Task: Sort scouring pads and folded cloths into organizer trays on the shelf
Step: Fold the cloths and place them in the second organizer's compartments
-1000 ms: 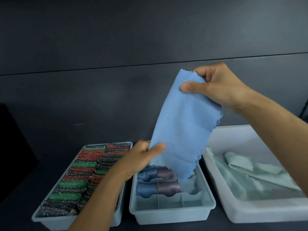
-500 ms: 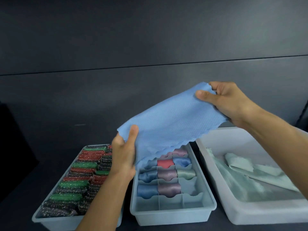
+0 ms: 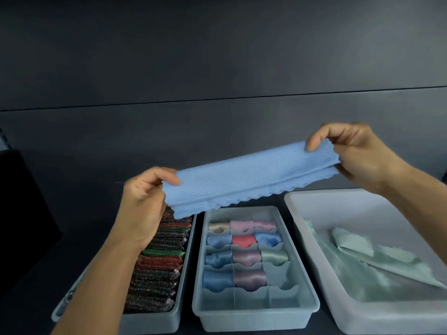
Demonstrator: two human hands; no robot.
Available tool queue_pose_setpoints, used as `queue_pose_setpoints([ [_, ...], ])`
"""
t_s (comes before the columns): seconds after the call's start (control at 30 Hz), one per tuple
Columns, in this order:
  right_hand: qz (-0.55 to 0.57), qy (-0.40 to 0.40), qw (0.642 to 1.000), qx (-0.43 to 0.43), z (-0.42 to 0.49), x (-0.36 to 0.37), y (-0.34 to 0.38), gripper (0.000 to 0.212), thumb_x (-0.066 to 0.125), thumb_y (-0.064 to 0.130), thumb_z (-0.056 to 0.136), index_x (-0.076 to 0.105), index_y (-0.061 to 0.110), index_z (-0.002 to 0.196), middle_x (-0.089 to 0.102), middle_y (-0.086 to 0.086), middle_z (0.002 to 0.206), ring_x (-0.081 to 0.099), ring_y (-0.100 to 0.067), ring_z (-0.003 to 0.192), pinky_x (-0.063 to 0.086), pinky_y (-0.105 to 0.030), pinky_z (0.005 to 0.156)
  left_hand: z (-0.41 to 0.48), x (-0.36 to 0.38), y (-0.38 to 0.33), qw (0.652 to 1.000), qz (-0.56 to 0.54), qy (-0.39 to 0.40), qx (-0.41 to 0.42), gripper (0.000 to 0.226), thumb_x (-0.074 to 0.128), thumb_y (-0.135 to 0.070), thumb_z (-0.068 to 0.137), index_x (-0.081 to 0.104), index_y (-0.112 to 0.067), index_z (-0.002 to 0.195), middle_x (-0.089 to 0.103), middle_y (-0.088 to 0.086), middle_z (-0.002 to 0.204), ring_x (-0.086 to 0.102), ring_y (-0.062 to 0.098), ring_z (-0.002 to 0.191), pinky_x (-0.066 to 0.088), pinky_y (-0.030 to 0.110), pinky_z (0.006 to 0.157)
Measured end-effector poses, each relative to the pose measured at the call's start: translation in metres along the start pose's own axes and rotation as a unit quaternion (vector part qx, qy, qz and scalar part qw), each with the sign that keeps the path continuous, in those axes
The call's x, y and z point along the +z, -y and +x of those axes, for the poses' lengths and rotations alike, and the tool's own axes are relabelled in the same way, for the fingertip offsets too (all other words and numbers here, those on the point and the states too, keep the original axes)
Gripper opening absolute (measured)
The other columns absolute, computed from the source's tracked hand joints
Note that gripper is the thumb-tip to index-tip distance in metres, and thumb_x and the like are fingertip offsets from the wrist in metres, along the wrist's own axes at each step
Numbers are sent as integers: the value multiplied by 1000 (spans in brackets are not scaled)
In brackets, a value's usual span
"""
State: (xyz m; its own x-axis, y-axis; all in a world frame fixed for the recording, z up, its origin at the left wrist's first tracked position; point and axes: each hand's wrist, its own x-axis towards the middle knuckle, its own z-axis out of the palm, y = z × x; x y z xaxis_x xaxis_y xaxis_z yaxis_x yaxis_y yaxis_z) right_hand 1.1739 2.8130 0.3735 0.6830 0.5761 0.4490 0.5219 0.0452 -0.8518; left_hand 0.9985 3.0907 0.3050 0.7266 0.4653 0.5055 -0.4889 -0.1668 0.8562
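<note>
Fingers of your left hand (image 3: 142,201) and right hand (image 3: 358,155) pinch opposite ends of the blue cloth (image 3: 242,180), now folded into a strip mid-frame above the divided tray (image 3: 256,317), no longer hanging open; rolling comes next.

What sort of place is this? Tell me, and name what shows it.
Probably a storage shelf set up for sorting cleaning supplies: a tray of scouring pads, a divided organizer tray holding rolled cloths, and a white bin of loose green cloths, all against a dark panelled wall.

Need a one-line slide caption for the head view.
Both hands hold a folded blue cloth above the divided organizer tray.
</note>
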Motion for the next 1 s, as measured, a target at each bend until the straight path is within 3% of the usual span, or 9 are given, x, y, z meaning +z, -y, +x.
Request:
queue_pose_setpoints([
  [0.2,53,39,997,46,0,0,8,53,22,-18,85,63,10,67,63,-2,63,55,-13,54,43,-14,48,2,-9,-1,998,47,20,23,56,38,20,82,70,-22,63,66,-3,90,50,41,88,36,62,61],
  [0.33,106,17,990,95,6,-2,10,44,28,6,91,62,9,63,62,-5,73,53,-18,67,43,-20,56,-5,-6,-4,998,37,50,1,57,36,20,87,73,-17,63,63,-3,93,56,20,96,35,43,73],
  [0.43,32,-5,997,69,10,-2,11,31,52,28,91,61,19,63,55,-2,71,47,-14,65,34,-25,58,-14,-4,4,995,42,84,-17,38,41,4,71,76,-12,69,62,-3,93,56,14,95,40,26,78],
  [0.53,-70,21,997,-9,12,5,21,20,63,-1,87,57,18,83,54,0,77,51,-7,59,39,-17,51,-20,-5,21,975,167,131,-67,37,44,2,77,76,-17,75,63,-8,98,59,8,98,43,27,86],
  [0.63,-85,79,993,-7,16,23,37,26,57,-8,86,67,16,91,59,-5,79,55,-12,59,48,-23,50,-21,10,34,946,306,92,-65,36,52,-4,93,71,-33,84,58,-20,116,56,-7,106,39,21,89],
  [0.7,-116,100,988,35,19,40,42,25,55,-6,87,70,14,85,60,-8,76,54,-11,52,48,-22,49,-21,37,28,972,209,82,-74,22,62,-25,93,64,-38,109,53,-25,131,51,-9,120,37,18,96],
  [0.77,-116,122,982,86,21,59,41,22,53,-3,89,69,11,82,59,-11,73,56,-13,49,49,-21,47,-19,70,21,980,128,137,-59,56,70,-43,80,48,-44,131,48,-25,141,42,-5,133,34,24,107],
  [0.87,-38,118,981,150,23,70,41,13,55,2,91,68,2,90,63,-18,80,64,-23,63,58,-28,56,-20,114,16,978,62,194,-39,86,77,-41,68,35,-35,143,49,-17,143,45,0,133,39,28,109],
  [1.0,52,112,973,197,22,59,41,36,33,-9,88,64,-5,106,63,-27,94,66,-32,76,59,-39,79,-17,127,22,991,51,105,-59,43,69,-25,83,59,-20,124,69,1,118,64,3,108,50,18,91],
])
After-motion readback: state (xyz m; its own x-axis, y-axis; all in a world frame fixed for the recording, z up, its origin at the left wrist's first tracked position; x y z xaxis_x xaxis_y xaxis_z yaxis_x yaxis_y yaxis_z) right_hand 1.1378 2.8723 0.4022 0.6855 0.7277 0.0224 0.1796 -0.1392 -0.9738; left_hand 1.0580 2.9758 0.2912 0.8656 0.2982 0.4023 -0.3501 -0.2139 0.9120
